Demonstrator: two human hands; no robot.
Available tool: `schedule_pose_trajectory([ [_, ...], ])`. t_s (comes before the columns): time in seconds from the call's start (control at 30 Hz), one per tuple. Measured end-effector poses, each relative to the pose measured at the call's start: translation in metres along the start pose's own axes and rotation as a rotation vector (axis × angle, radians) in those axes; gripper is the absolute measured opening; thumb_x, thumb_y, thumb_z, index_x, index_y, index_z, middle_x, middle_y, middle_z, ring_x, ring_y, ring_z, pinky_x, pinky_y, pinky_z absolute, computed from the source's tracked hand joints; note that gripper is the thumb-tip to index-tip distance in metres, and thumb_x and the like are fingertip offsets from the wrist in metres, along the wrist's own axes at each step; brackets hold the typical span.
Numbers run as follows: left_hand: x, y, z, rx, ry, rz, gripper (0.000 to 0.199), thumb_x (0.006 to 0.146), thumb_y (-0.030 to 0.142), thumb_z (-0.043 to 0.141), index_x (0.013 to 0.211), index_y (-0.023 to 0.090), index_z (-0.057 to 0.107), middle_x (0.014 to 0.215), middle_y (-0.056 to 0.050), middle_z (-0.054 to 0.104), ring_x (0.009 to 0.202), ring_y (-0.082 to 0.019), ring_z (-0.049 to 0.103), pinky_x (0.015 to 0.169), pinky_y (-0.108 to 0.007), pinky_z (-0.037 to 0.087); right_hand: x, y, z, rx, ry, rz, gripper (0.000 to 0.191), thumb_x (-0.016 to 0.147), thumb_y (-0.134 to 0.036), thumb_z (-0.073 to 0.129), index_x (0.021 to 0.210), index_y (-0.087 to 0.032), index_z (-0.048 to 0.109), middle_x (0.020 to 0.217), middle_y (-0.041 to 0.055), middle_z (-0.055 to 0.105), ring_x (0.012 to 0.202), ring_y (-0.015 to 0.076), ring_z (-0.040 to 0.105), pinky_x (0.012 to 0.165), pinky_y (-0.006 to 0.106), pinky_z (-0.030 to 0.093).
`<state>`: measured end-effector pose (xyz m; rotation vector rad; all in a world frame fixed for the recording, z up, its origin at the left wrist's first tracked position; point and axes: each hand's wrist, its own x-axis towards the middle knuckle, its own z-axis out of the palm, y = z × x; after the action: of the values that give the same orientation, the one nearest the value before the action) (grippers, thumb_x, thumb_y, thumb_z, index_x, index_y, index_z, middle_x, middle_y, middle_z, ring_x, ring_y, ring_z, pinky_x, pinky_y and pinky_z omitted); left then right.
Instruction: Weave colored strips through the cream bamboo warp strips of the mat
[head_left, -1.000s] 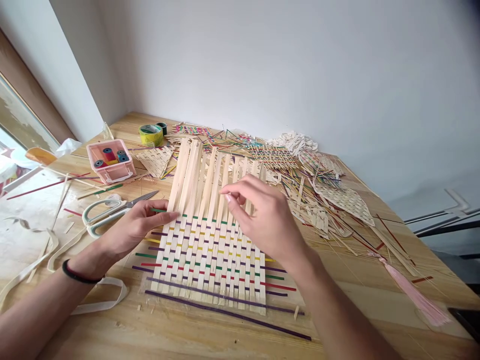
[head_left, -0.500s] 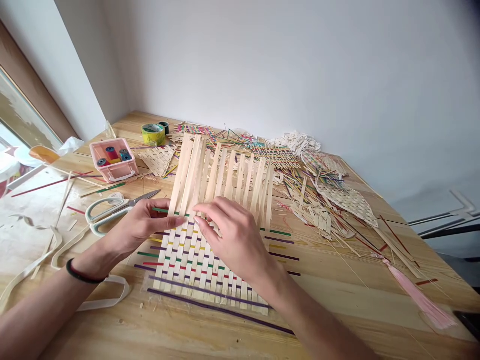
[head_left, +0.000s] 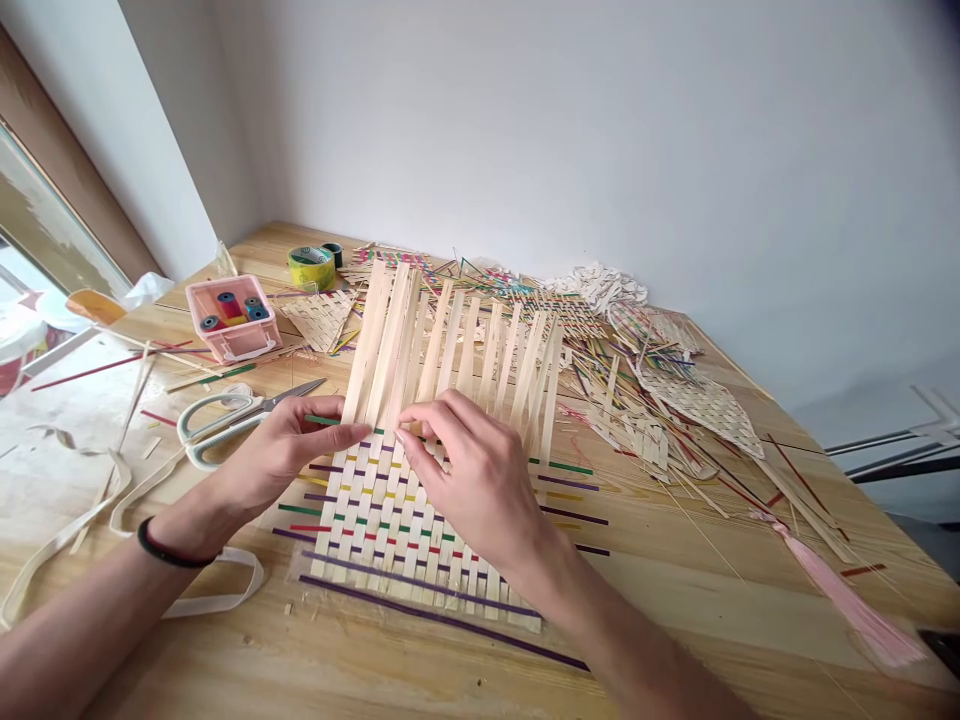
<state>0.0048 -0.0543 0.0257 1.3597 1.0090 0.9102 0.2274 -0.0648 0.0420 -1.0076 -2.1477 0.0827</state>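
A pale wall (head_left: pixel 487 130) rises behind everything; below it spreads the wooden worktop (head_left: pixel 675 570), its far right part covered by a tangled heap of coloured and pale strips (head_left: pixel 600 350); the woven mat (head_left: pixel 386 510) lies in the middle of the worktop, close to the person, its near part a tight check of pale strips crossed by purple, yellow, green and red ones, its far part a fan of loose pale ends (head_left: pixel 442 350); a purple strip (head_left: pixel 442 622) runs along its near edge; a leaf-shaped woven piece (head_left: pixel 697 405) lies at the heap's right side; the left hand (head_left: pixel 281 450) grasps the mat's left edge, thumb on top, beside the end of the topmost green strip (head_left: pixel 322 421); the right hand (head_left: pixel 469 455) reaches over the mat, thumb and forefinger close together at that same row, though whether a strip is pinched between them I cannot tell; a pink tassel (head_left: pixel 847 590) lies well apart on the right; scissors (head_left: pixel 257 407) rest just beyond the left hand; past them stands a pink box (head_left: pixel 244 345), near a yellow tape roll (head_left: pixel 311 272); a dark band (head_left: pixel 176 552) circles the left wrist; small thread spools (head_left: pixel 227 303) sit inside the box.
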Motion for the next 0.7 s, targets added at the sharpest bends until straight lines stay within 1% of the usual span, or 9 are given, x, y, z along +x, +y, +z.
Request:
schedule_pose_trajectory([
  [0.17,0.0,0.003,-0.001,0.072,-0.03,0.032,0.023,0.086,0.039,0.078,0.099,0.019,0.08,0.099,-0.006,0.076,0.096,-0.025,0.067,0.086,-0.033,0.053,0.001,-0.004,-0.004,0.036,-0.017,0.065,0.008,0.1,-0.02,0.062,0.098,-0.016,0.068,0.094,0.0049,0.073,0.081,0.0168,0.069,0.073,0.031,0.052],
  [0.23,-0.001,0.005,0.0,0.092,-0.032,0.034,0.025,0.086,0.04,0.078,0.1,0.02,0.081,0.099,-0.005,0.076,0.094,-0.024,0.067,0.084,-0.032,0.053,0.002,-0.007,-0.006,0.054,-0.029,0.11,0.009,0.101,-0.021,0.062,0.101,-0.016,0.069,0.096,0.0051,0.074,0.081,0.017,0.069,0.073,0.031,0.051],
  [0.33,-0.002,0.011,0.002,0.114,-0.026,0.026,0.026,0.085,0.043,0.078,0.097,0.02,0.081,0.096,-0.004,0.076,0.089,-0.022,0.066,0.08,-0.031,0.053,0.008,-0.01,-0.01,0.085,-0.052,0.199,0.009,0.099,-0.02,0.064,0.104,-0.018,0.071,0.097,0.0053,0.076,0.077,0.0166,0.069,0.066,0.03,0.049],
  [0.4,-0.003,0.015,0.004,0.123,-0.019,0.002,0.027,0.084,0.044,0.078,0.093,0.019,0.081,0.095,-0.005,0.076,0.086,-0.022,0.066,0.077,-0.031,0.053,0.013,-0.011,-0.013,0.122,-0.065,0.258,0.008,0.096,-0.018,0.066,0.102,-0.018,0.072,0.095,0.005,0.077,0.073,0.016,0.068,0.063,0.03,0.048],
  [0.47,-0.004,0.017,0.004,0.123,-0.012,-0.019,0.027,0.083,0.044,0.078,0.093,0.019,0.081,0.093,-0.004,0.076,0.085,-0.023,0.066,0.075,-0.031,0.053,0.018,-0.013,-0.015,0.174,-0.081,0.306,0.007,0.094,-0.016,0.067,0.095,-0.019,0.073,0.091,0.004,0.077,0.071,0.0154,0.067,0.063,0.029,0.047],
  [0.53,-0.005,0.016,0.004,0.124,-0.014,-0.02,0.027,0.083,0.044,0.079,0.097,0.02,0.082,0.094,-0.004,0.077,0.086,-0.023,0.067,0.075,-0.03,0.053,0.022,-0.014,-0.016,0.23,-0.11,0.351,0.008,0.093,-0.016,0.068,0.089,-0.019,0.074,0.083,0.0021,0.076,0.067,0.0144,0.064,0.061,0.028,0.046],
  [0.63,-0.005,0.012,0.003,0.134,-0.028,-0.009,0.03,0.084,0.042,0.078,0.106,0.022,0.082,0.099,-0.003,0.078,0.091,-0.024,0.068,0.078,-0.03,0.052,0.023,-0.014,-0.018,0.275,-0.175,0.418,0.011,0.093,-0.018,0.069,0.085,-0.019,0.075,0.063,-0.0029,0.067,0.054,0.0114,0.054,0.055,0.027,0.039],
  [0.7,-0.004,0.01,0.002,0.136,-0.035,-0.011,0.031,0.085,0.042,0.078,0.109,0.021,0.082,0.101,-0.004,0.078,0.093,-0.025,0.068,0.078,-0.031,0.053,0.022,-0.013,-0.018,0.285,-0.21,0.444,0.01,0.093,-0.019,0.07,0.084,-0.019,0.075,0.057,-0.005,0.061,0.05,0.01,0.049,0.054,0.027,0.036],
])
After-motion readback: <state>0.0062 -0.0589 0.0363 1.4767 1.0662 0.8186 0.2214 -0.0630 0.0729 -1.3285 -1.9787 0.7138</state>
